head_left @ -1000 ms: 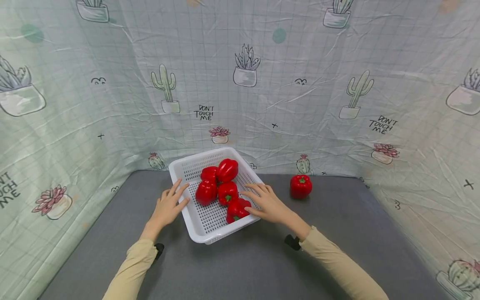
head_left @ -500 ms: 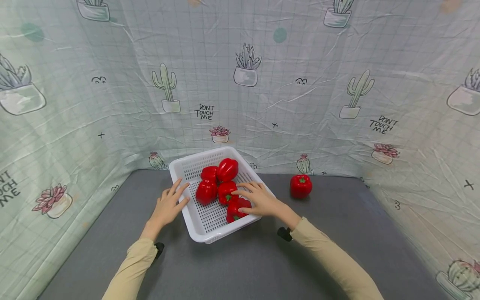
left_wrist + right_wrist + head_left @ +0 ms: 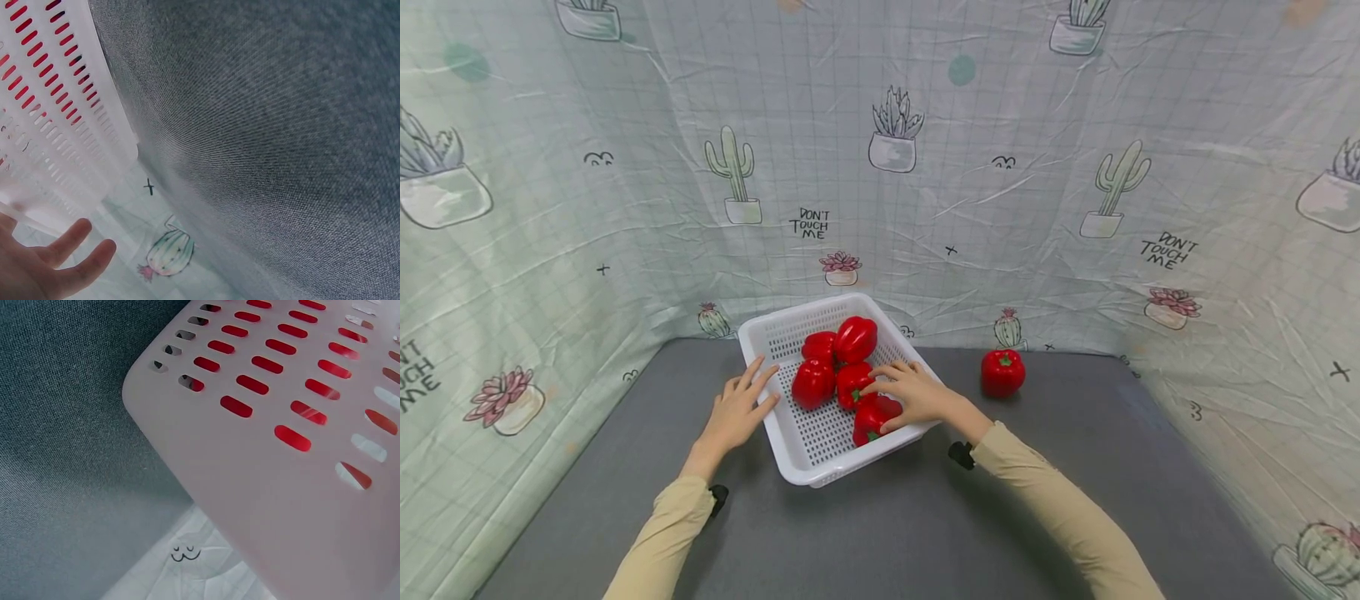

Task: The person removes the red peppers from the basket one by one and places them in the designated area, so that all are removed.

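Note:
A white perforated plastic basket (image 3: 801,477) holds several red bell peppers (image 3: 812,384). My left hand (image 3: 735,414) is at the basket's left rim, its fingers spread and loosely bent. In the left wrist view, two fingers of the left hand (image 3: 62,265) extend beside the basket wall (image 3: 112,140). My right hand (image 3: 921,396) reaches over the right rim, thumb and fingers parted around the nearest bell pepper (image 3: 869,423), partly covering it. The right wrist view shows the basket's outer wall (image 3: 206,456) with red through its slots; the right hand is hidden there.
One more red bell pepper (image 3: 1002,373) stands on the grey tabletop (image 3: 865,542), right of the basket. A pale cactus-print curtain (image 3: 925,208) hangs behind the table and along both sides.
My right hand has moved left and farther over the basket, toward the nearest bell pepper. The left hand, basket and peppers have stayed in place.

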Tool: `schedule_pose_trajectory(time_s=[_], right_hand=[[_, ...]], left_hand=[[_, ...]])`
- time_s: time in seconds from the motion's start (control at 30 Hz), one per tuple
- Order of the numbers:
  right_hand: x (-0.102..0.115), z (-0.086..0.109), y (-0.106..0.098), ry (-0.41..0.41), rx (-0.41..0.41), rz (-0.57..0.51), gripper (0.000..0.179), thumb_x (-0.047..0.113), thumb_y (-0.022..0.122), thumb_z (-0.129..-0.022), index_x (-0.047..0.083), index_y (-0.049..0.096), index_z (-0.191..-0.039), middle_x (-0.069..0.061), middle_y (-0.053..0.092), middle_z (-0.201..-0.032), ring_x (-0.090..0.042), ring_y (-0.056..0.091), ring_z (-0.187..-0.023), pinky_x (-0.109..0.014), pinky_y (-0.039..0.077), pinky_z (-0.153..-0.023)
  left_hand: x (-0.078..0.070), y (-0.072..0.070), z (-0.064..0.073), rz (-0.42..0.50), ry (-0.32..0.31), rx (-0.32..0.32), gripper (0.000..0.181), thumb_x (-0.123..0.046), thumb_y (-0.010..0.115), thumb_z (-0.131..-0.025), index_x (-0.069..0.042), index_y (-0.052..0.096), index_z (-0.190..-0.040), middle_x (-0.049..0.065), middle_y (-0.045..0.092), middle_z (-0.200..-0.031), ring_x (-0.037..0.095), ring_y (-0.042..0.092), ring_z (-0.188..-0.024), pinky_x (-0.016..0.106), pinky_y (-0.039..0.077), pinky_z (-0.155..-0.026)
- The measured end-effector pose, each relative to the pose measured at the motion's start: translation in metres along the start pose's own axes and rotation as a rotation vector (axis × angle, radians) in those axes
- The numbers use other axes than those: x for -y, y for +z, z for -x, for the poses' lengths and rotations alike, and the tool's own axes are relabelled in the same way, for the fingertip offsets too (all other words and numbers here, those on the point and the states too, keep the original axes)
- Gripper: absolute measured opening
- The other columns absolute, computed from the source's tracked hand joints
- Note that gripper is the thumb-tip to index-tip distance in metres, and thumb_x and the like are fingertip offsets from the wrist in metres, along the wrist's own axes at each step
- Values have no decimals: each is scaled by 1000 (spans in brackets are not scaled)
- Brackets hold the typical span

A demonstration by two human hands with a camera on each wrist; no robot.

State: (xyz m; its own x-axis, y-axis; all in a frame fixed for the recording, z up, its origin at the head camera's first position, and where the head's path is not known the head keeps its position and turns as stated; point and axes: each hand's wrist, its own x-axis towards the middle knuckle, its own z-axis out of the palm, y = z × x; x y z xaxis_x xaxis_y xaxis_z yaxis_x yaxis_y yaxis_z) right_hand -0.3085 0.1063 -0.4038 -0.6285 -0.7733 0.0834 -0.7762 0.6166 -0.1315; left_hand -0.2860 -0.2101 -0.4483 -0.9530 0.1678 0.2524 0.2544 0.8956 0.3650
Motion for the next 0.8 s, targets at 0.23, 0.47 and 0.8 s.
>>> schedule_pose_trajectory(time_s=[0.23,0.47,0.8], right_hand=[[-2,-7,8,38,23,24,50,46,67,-72,31,56,-118,0,45,-133,-21,35,-120,-47,31,-97],[-1,-13,13,28,11,28,43,45,61,-79,31,56,-119,7,56,-124,-15,42,-112,-40,35,-91],[0,-13,15,71,63,-15,61,47,70,-69,33,50,-125,4,55,-125,-14,41,-111,-40,36,-91]], left_hand=[[-1,0,0,4,0,-3,56,-49,38,-90,-19,33,-138,10,16,-149,47,29,-122,69,27,-88],[0,0,0,-4,2,2,57,-49,37,-90,-19,33,-138,11,16,-149,47,28,-122,69,27,-88],[0,-1,0,-13,8,-8,57,-49,37,-91,-18,33,-138,11,17,-149,48,29,-121,69,28,-87]])
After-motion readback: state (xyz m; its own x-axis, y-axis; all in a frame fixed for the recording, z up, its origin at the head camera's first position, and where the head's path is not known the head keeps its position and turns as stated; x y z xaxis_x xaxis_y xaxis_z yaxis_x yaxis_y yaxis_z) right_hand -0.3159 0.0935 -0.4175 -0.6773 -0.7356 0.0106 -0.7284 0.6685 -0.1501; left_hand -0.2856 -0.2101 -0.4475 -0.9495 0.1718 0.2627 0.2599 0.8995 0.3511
